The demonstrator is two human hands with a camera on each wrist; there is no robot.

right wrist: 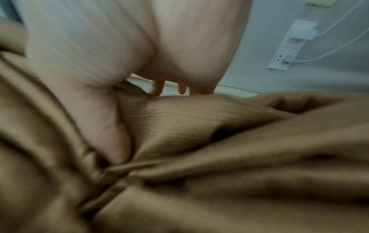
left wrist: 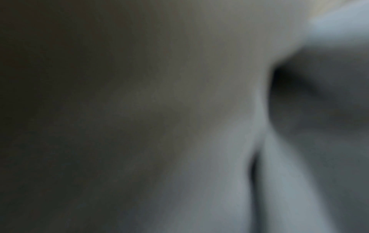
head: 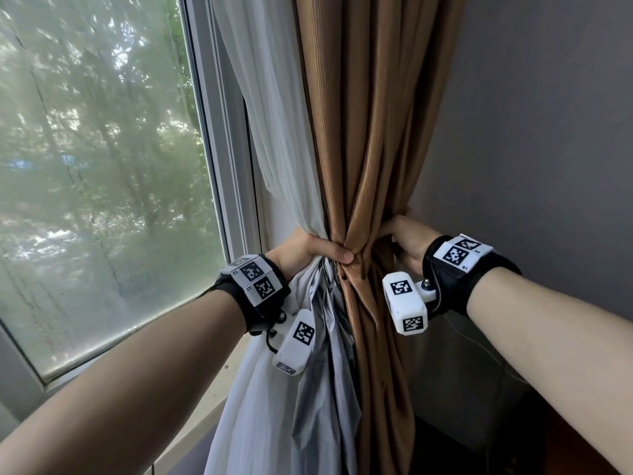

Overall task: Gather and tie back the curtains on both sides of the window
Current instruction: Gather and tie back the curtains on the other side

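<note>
Both hands clamp the curtains at mid-frame: the left hand curls round the gathered white sheer curtain and the edge of the brown curtain, the right hand grips the brown folds from the far side. Ribbed, shiny brown cloth bunches to a narrow waist, flaring above and below, beside the window at left

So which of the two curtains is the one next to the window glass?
The white curtain. It hangs right beside the window frame, while the brown curtain hangs on the wall side of it.
</note>
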